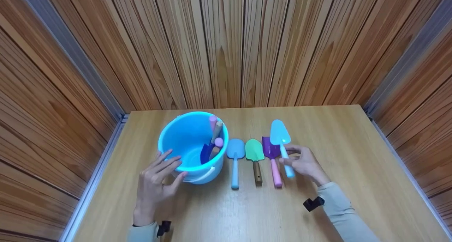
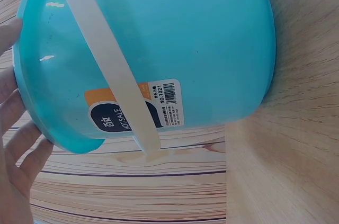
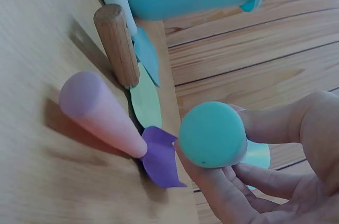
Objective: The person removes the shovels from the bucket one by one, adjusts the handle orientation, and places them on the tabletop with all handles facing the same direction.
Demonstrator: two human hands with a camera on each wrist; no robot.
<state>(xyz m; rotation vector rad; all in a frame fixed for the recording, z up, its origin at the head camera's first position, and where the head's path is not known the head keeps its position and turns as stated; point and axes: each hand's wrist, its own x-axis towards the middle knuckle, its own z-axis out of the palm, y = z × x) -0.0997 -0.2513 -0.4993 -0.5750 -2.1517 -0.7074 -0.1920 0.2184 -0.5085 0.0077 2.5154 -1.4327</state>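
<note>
My left hand (image 1: 155, 182) rests with spread fingers on the near left rim of a light blue bucket (image 1: 167, 129). In the left wrist view, fingertips touch the rim of the bucket (image 2: 212, 49). My right hand (image 1: 305, 162) pinches the handle of a light blue trowel (image 1: 279, 132), blade pointing away, above the table. In the right wrist view the round end of the trowel's handle (image 3: 212, 134) faces the camera. Beside it lie a purple shovel (image 1: 275, 168) with a pink handle, a green trowel (image 1: 254, 150) with a brown handle, and a blue shovel (image 1: 235, 150).
Several hand tools stand inside the bucket, among them a dark blue blade (image 1: 205, 153), a wooden handle (image 1: 216, 129) and pink handle ends (image 1: 219, 142). A white bail handle (image 2: 106, 54) hangs down the bucket's outside. Wood-panelled walls (image 1: 226, 51) enclose the table (image 1: 226, 217).
</note>
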